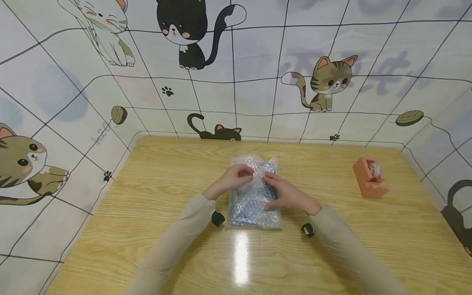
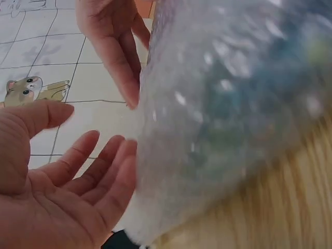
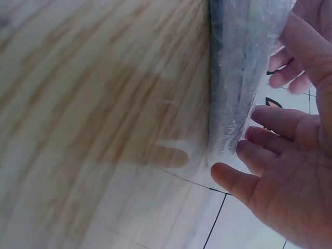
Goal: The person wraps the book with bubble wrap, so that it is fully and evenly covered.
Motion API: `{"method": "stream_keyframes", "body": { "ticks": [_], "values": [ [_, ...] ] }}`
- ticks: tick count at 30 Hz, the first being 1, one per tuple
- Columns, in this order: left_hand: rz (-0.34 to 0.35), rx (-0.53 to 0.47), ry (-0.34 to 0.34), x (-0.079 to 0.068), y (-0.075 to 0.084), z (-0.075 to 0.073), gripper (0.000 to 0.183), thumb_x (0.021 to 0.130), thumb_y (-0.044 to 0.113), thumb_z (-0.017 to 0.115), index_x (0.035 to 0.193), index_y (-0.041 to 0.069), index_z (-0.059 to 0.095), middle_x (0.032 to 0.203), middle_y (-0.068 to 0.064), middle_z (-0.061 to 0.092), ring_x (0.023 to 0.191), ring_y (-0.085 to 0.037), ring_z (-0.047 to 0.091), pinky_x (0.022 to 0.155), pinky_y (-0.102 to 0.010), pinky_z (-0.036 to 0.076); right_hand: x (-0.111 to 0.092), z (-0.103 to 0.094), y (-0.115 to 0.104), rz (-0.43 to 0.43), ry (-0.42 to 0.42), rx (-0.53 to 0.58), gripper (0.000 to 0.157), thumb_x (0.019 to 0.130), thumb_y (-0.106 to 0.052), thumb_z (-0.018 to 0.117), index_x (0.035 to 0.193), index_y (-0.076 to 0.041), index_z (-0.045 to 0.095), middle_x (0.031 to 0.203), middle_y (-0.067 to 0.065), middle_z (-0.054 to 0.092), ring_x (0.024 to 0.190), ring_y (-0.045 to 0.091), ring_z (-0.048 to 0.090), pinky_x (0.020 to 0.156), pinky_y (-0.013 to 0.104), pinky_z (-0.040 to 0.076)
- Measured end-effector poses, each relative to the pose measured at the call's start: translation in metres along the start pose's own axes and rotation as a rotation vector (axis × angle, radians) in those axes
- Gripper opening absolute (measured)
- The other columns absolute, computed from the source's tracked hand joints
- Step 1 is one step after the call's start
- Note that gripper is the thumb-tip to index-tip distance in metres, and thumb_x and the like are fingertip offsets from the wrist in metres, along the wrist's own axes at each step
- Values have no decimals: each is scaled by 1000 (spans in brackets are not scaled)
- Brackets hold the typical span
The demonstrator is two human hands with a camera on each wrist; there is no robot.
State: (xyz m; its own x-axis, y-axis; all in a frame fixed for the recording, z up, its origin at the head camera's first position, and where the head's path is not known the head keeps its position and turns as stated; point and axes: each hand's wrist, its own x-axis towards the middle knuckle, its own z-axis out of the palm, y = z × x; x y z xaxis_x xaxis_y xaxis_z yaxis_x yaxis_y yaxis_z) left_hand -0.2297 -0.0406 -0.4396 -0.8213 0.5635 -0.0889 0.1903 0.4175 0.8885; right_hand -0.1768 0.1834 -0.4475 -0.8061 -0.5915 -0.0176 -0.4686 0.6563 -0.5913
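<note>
A flat package wrapped in clear bubble wrap (image 1: 250,207) lies on the wooden table, with bluish, patterned contents showing through. Over its upper left part is my left hand (image 1: 237,177), fingers loosely bent and nothing gripped. My right hand (image 1: 289,194) lies along the right side, fingers spread and fingertips at the wrap. In the left wrist view, the left hand (image 2: 78,187) has its fingers relaxed beside the bubble wrap (image 2: 207,114). The right wrist view has the right hand's (image 3: 290,161) extended fingertips right at the package's edge (image 3: 238,67).
An orange tape dispenser (image 1: 370,180) with a roll of tape stands on the right of the table (image 1: 166,196). Behind the table hangs a white grid-patterned cloth (image 1: 258,94) printed with cartoon cats. Each wrist wears a small black device (image 1: 218,218).
</note>
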Motion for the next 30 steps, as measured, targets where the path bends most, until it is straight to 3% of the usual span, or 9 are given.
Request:
{"method": "stream_keyframes", "body": {
  "ticks": [4,9,14,24,30],
  "values": [
    [109,254,4,-15,-1,-9,49,82,21,71,123,-2,55,127,-16,54,118,-31,50,99,-41,42,0,0,-1,1,0,-6,97,67,-34,83,140,8,34,149,25,23,135,43,25,109,52,24],
    [156,516,-115,-28,-3,-10,88,71,37,81,138,-1,40,147,-23,30,136,-38,24,111,-51,21,0,0,-1,12,-8,-20,97,68,-33,83,141,8,33,150,24,22,135,43,24,109,52,23],
    [143,609,-170,-35,-4,-6,106,65,48,81,145,1,30,151,-24,20,139,-39,14,112,-49,15,1,1,-1,15,-12,-10,98,68,-33,83,141,7,32,150,24,22,135,42,24,109,51,22],
    [112,776,-181,-35,-6,5,104,65,62,74,145,9,33,152,-23,15,140,-41,9,113,-48,13,-1,1,-1,12,-13,7,97,68,-31,83,141,8,32,150,23,22,136,41,23,110,50,22],
    [110,786,-175,-37,-2,9,105,66,60,76,144,5,34,152,-25,14,141,-39,9,114,-46,12,-2,1,-2,2,-6,11,96,69,-31,82,140,8,33,150,24,22,136,41,23,109,51,23]
  ]
}}
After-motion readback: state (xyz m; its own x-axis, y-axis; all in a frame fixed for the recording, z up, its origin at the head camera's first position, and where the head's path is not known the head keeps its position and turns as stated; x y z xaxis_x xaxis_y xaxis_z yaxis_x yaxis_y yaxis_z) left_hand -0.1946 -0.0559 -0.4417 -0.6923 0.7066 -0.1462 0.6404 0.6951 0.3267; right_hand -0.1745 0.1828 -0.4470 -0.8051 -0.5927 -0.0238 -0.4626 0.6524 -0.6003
